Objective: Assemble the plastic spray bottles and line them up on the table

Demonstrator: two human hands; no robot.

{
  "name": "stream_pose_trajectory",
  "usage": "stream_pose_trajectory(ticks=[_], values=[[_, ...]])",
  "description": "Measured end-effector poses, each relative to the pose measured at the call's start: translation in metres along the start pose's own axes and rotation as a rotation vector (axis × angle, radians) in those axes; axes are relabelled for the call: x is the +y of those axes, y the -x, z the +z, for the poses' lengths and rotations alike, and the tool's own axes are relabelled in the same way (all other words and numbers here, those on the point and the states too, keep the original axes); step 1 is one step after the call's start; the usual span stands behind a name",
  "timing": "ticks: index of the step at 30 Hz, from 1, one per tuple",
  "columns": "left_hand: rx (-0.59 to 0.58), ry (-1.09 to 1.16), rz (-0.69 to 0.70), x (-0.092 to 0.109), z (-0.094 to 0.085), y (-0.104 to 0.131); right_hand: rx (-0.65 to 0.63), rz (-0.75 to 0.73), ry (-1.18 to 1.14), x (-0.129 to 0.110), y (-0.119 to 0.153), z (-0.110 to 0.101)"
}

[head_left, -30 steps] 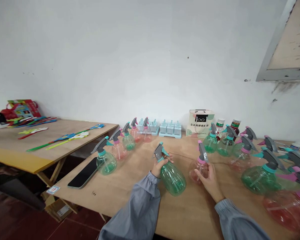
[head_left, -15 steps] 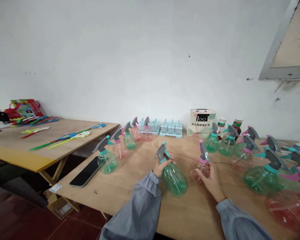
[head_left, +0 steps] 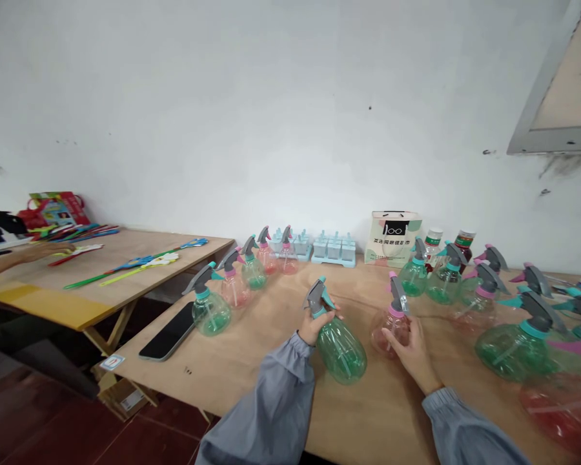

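Observation:
My left hand is wrapped around the neck of a green spray bottle, which tilts with its grey and teal trigger head up to the left. A smaller-looking pink spray bottle stands upright at the right, its body gripped between the thumb and fingers of my right hand. A green spray bottle heads a row of green and pink ones on the left of the table. More spray bottles, among them a large green one and a red-pink one, crowd the right side.
A black phone lies by the left table edge. Pale blue popsicle moulds, a paper bag and a dark red bottle stand along the wall. On the left table lie colourful plastic hand-shaped sticks; another person's arm reaches over it.
Another person's arm has come into view over the left table. The whole view has shifted slightly; both my hands keep their grips on the two bottles.

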State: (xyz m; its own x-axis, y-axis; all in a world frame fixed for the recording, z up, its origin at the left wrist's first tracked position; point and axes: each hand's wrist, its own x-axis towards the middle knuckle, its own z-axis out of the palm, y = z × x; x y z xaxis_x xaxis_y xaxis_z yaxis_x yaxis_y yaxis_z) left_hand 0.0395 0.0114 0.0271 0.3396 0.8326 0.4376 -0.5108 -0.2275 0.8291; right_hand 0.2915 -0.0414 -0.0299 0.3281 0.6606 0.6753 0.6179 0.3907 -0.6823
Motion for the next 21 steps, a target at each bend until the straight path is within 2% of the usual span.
stream_pose_trajectory(ticks=[2, 6, 9, 14, 18, 21], values=[[-0.014, -0.018, 0.005, 0.001, 0.0, -0.001, 0.012, 0.002, -0.002, -0.001, 0.0, 0.0], [-0.052, -0.113, 0.101, 0.012, 0.004, -0.002, 0.01, -0.005, 0.003, 0.0, -0.001, 0.0], [0.043, -0.238, 0.15, 0.027, -0.003, -0.006, 0.0, -0.006, -0.006, 0.002, -0.001, 0.0], [0.28, -0.553, 0.192, 0.06, -0.046, -0.02, 0.007, 0.002, -0.002, 0.001, -0.001, 0.001], [0.336, -0.717, 0.16, 0.083, -0.086, -0.032, 0.014, 0.004, -0.005, -0.001, -0.001, 0.001], [0.351, -0.766, 0.105, 0.089, -0.106, -0.037, 0.007, 0.01, 0.003, -0.001, 0.0, 0.001]])
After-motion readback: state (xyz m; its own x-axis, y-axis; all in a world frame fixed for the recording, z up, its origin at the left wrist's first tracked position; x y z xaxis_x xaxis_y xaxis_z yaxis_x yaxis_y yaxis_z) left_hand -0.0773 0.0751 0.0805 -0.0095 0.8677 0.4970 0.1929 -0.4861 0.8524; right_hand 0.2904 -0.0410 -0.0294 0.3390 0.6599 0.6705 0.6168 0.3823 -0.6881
